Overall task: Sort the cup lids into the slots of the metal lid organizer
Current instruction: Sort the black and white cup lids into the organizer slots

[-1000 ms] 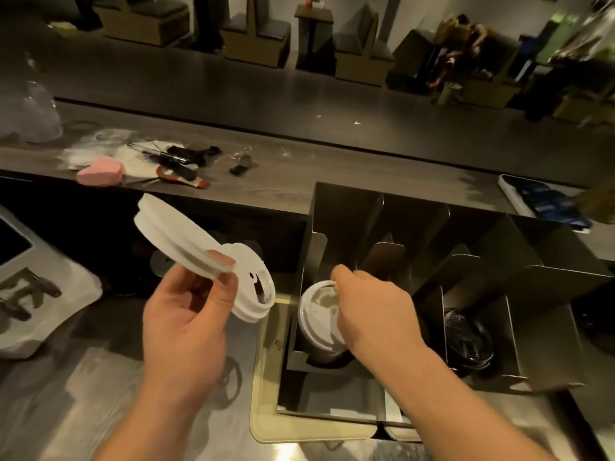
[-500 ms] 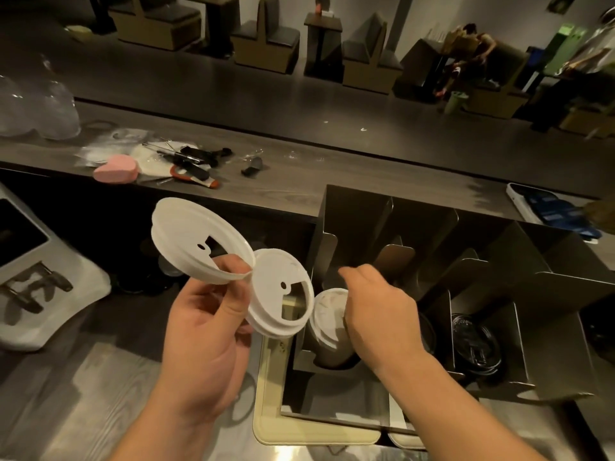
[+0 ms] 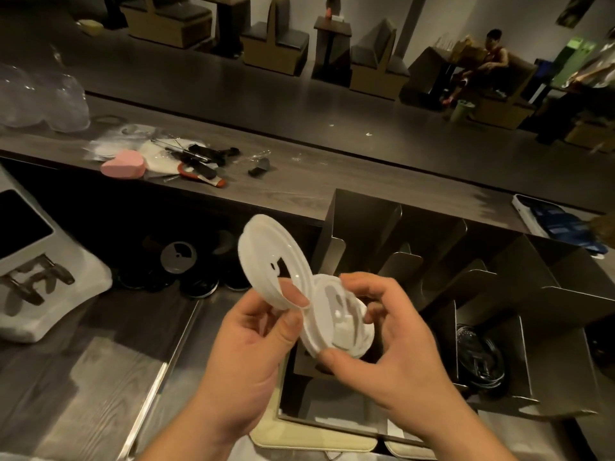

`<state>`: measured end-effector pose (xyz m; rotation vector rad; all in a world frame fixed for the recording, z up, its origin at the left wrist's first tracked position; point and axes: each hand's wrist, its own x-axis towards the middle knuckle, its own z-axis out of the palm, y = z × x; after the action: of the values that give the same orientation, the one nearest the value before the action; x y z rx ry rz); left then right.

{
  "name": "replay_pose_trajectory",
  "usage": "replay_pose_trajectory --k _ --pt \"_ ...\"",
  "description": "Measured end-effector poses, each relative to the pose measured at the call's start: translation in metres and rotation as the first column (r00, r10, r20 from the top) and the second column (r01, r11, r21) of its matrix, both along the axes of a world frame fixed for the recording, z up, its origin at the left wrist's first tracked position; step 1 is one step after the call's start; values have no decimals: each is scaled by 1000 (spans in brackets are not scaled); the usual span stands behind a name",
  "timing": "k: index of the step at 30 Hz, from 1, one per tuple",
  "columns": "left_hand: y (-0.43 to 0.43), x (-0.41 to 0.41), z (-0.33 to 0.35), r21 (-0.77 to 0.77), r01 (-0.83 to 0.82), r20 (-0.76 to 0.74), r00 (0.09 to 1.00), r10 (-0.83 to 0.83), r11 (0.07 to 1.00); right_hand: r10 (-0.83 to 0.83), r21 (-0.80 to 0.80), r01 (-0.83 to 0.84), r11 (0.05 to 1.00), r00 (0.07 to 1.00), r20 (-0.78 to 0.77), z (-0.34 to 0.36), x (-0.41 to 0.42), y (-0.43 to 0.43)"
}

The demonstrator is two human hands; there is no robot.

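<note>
**Two white lids held over the organizer**

I see the metal lid organizer (image 3: 472,294) partly hidden behind both hands. My left hand (image 3: 246,354) pinches the larger lid (image 3: 266,257), tilted upright; my right hand (image 3: 396,347) grips the smaller lid (image 3: 336,317), facing me.

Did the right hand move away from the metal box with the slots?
Yes. The right hand came up out of the metal lid organizer slot, moving left toward the left hand, and now grips the smaller white lid.
</note>
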<state>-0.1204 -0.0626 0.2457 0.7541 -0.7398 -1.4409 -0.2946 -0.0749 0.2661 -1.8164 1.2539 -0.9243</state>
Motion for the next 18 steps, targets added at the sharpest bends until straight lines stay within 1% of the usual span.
replay_pose_trajectory --k 2,4,6,8,10,12,14,18 --pt "-1 0 -5 0 -43 103 994 42 999 -100 -14 99 995 990 -96 -4 -8 -3" --pt "-3 3 -9 -25 -105 219 970 108 994 -163 -34 160 987 953 -256 -10 -12 -9" --pt "-6 6 -11 -83 -130 321 935 150 988 -153 -46 148 988 885 -439 -16 -10 -14" --pt "-9 8 -9 -143 -126 366 915 171 982 -120 -17 133 991 823 -556 -23 -7 -17" --pt "-10 10 -6 -181 -113 385 906 176 977 -103 9 135 991 797 -595 -28 -5 -20" --pt "-11 11 -5 -194 -112 430 883 187 974 -80 -13 93 996 773 -630 -30 -6 -22" --pt "-12 11 -6 -170 -130 461 866 195 977 -74 -18 81 997 763 -643 -31 -8 -23" --pt "-14 9 -7 -56 -185 464 865 189 981 -61 67 118 991 828 -557 -28 -13 -20"
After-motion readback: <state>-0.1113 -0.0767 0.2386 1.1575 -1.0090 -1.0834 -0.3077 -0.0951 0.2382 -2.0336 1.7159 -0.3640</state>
